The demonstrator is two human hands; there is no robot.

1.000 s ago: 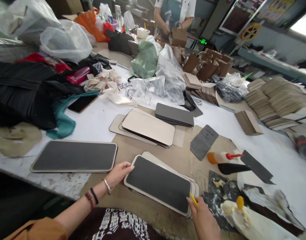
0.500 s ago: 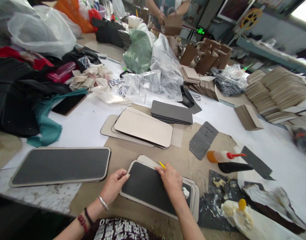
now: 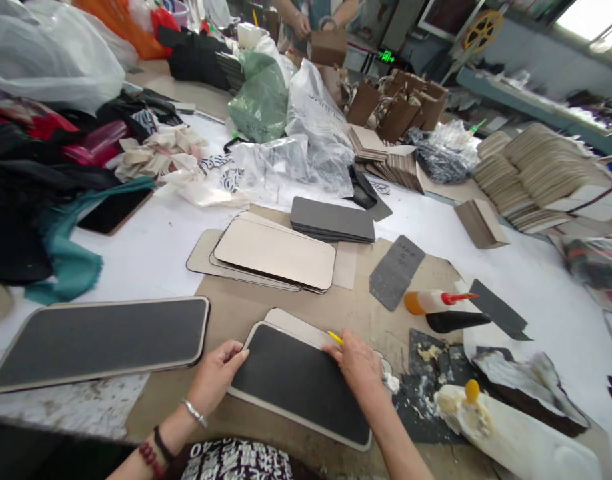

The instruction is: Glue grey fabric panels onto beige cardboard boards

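Note:
A flat, round-cornered panel (image 3: 299,383), dark grey with a pale border, lies before me on top of pale boards (image 3: 293,325). My left hand (image 3: 220,373) pinches its left edge between thumb and fingers. My right hand (image 3: 359,367) lies over its right part, closed around a yellow stick (image 3: 335,338) whose tip pokes out past the fingers. White paste (image 3: 391,382) shows just beyond that hand, seemingly on the stick's other end. A similar dark panel (image 3: 103,340) lies to the left of my left hand.
Behind are pale boards (image 3: 276,250) and stacked grey boards (image 3: 331,219). Rightward stand a red-tipped glue bottle (image 3: 426,302), a paste-smeared dark sheet (image 3: 421,407) and a white plastic container (image 3: 531,433). Bags and cloth crowd the back left. A co-worker's hands (image 3: 302,25) hold brown material.
My right hand has moved right with the yellow stick, and the white paste now sits past the panel's right part. My left hand keeps hold of the left edge. The view has shifted slightly.

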